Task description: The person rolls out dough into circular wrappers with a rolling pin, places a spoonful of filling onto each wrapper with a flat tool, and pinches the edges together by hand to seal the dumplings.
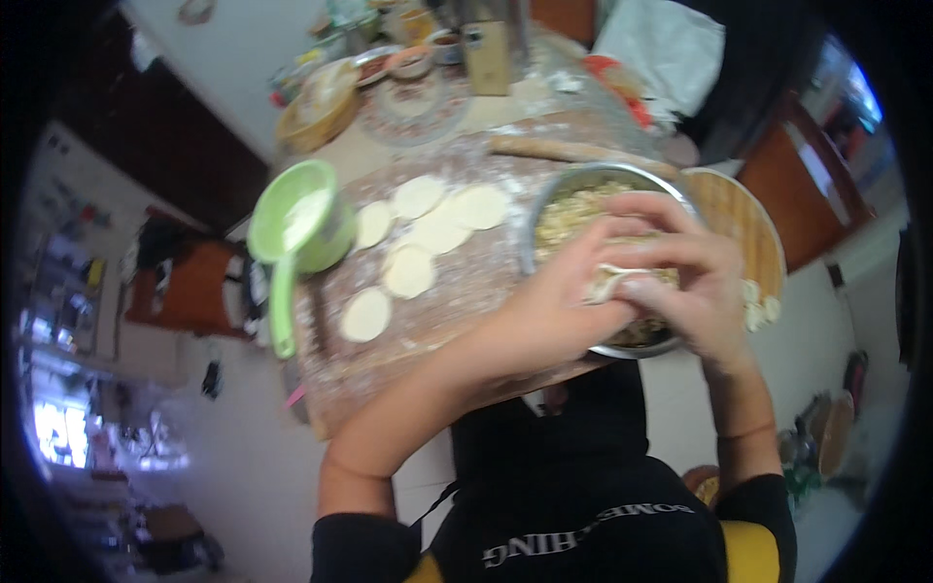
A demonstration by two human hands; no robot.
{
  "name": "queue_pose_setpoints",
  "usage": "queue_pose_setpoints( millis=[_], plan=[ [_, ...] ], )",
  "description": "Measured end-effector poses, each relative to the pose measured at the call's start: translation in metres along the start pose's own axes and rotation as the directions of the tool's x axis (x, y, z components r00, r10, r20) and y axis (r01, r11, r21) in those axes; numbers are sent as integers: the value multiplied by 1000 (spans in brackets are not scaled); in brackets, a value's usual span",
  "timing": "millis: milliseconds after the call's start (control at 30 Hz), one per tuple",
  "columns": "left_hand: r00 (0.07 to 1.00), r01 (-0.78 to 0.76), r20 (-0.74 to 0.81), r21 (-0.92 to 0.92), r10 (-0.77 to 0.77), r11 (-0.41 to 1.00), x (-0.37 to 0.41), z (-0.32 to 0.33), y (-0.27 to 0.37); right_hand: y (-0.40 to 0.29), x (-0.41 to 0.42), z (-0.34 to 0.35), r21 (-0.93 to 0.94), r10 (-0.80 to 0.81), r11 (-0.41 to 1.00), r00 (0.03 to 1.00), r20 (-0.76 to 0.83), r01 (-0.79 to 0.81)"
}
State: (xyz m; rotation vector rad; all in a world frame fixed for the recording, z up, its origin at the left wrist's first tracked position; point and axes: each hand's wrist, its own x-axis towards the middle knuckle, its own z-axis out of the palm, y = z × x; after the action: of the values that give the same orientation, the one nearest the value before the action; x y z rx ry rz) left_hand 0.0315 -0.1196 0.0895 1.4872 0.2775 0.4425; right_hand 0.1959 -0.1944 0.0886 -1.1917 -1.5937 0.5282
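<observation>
Over a metal bowl (pixel 536 218) of chopped filling (pixel 572 218), my left hand (pixel 576 291) and my right hand (pixel 685 277) meet around a dumpling (pixel 616 284). Its pale dough edge and some filling show between the fingers of both hands. Several round dough wrappers (pixel 408 271) lie to the left on a floured wooden board (pixel 466 299), some overlapping. The hands and the dumpling partly cover the bowl, and the picture is blurred there.
A green plastic scoop (pixel 321 240) with flour stands at the board's left. Behind the bowl lies a rolling pin (pixel 568 151). A round slatted tray (pixel 736 226) with small dough pieces sits at the right. A basket (pixel 313 120), small bowls and a tall box (pixel 487 58) stand at the back.
</observation>
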Motion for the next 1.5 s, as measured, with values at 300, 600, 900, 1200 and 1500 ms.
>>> queue_pose_setpoints(
  millis=[300,600,900,1200,1500],
  plan=[
    [981,80,-187,150,-51,985,-4,6,4,-7,-2,-5,-439,-274,874,957,-95,207],
    [970,-26,-237,-285,-44,958,-5,5,-8,13,-17,-23,-292,-320,923,922,-217,252],
    [980,-50,-197,-232,4,971,-6,10,-8,1,-18,-25,-361,-369,889,907,-205,280],
    [950,-177,-279,-116,139,977,0,18,-11,12,-26,-15,144,-62,979,888,-455,142],
    [904,-216,-381,-10,196,976,6,31,-14,18,-27,-14,-3,-69,997,904,-422,75]
  ],
)
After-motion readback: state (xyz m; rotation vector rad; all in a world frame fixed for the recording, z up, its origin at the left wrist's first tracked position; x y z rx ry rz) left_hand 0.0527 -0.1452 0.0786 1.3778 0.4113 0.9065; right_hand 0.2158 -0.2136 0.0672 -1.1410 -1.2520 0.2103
